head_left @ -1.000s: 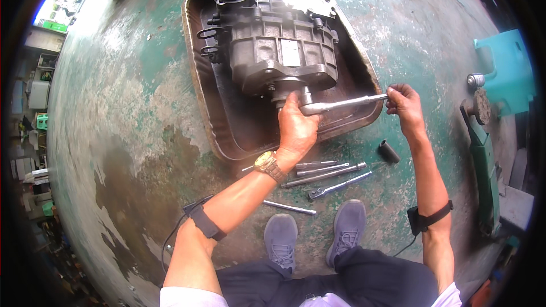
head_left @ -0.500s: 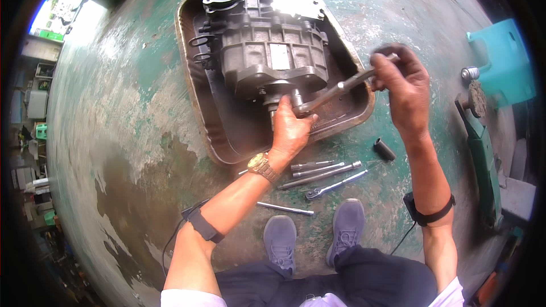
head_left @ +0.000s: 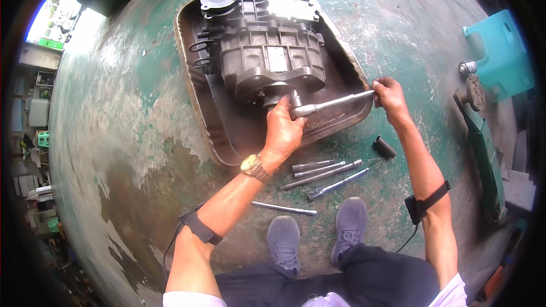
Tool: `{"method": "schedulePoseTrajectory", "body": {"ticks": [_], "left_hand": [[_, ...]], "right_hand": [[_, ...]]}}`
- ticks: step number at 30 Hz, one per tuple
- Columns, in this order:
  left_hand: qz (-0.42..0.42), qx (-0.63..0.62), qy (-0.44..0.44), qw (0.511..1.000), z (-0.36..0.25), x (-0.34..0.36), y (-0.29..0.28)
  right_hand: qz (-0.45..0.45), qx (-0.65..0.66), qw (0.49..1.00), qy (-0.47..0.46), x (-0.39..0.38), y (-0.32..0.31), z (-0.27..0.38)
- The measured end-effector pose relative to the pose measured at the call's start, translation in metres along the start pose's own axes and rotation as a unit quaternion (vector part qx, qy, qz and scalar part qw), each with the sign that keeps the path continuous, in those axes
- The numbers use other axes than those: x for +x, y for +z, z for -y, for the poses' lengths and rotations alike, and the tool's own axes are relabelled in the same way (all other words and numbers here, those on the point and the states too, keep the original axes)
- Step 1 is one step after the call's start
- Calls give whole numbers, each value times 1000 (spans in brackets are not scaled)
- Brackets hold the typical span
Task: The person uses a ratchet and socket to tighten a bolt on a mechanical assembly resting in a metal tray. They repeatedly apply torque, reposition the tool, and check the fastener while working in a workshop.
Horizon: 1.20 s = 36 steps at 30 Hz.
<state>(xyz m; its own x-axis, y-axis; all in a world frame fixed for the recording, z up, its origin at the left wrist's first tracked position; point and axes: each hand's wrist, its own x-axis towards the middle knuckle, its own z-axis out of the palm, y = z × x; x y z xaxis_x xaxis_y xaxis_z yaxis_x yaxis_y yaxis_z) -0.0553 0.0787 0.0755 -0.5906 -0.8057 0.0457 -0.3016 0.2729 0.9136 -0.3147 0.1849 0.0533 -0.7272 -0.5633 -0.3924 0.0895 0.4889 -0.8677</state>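
A grey metal gearbox [head_left: 244, 59] lies in a rusty-rimmed metal tray [head_left: 239, 133] on the floor. At its near end, my left hand [head_left: 284, 131] is closed around the head of a ratchet wrench [head_left: 336, 102], beside a short upright metal piece that looks like a socket or extension. What the head engages is partly hidden by my fingers. The wrench's handle points right across the tray. Its far end is pinched in the fingers of my right hand [head_left: 391, 101], just past the tray's right rim.
Extension bars [head_left: 324, 175] and a second ratchet [head_left: 338, 184] lie on the floor before my shoes, with a chrome bar [head_left: 284, 209] nearer. A dark socket [head_left: 385, 148] lies right of them. At the right stand a turquoise stool [head_left: 503, 51] and a long green metal tool [head_left: 483, 153].
My right hand has come down toward me, swinging the wrench handle from a steeper slant to nearly level. My left hand stays on the wrench head, shifted slightly left.
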Motion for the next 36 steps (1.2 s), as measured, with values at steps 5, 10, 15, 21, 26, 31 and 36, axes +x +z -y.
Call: {"method": "schedulePoseTrajectory", "body": {"ticks": [5, 10, 15, 21, 26, 31, 36], "left_hand": [[75, 104, 63, 990, 6, 6, -15], [59, 67, 113, 990, 21, 5, -14], [76, 3, 19, 997, 31, 5, -7], [40, -47, 28, 998, 26, 2, -3], [38, 20, 22, 999, 17, 0, -5], [43, -32, -9, 999, 13, 1, -5], [59, -36, -8, 998, 14, 1, -8]], "right_hand": [[2, 88, 995, -40, 13, -2, -10], [4, 248, 957, -154, -33, 3, 56], [136, 190, 912, -337, -97, 36, 118], [81, 141, 920, -356, -76, 30, 113], [-11, 134, 988, -77, -20, -5, 28], [-14, 136, 991, -7, 5, -4, -37], [-63, 242, 965, -80, -14, -7, 33]]}}
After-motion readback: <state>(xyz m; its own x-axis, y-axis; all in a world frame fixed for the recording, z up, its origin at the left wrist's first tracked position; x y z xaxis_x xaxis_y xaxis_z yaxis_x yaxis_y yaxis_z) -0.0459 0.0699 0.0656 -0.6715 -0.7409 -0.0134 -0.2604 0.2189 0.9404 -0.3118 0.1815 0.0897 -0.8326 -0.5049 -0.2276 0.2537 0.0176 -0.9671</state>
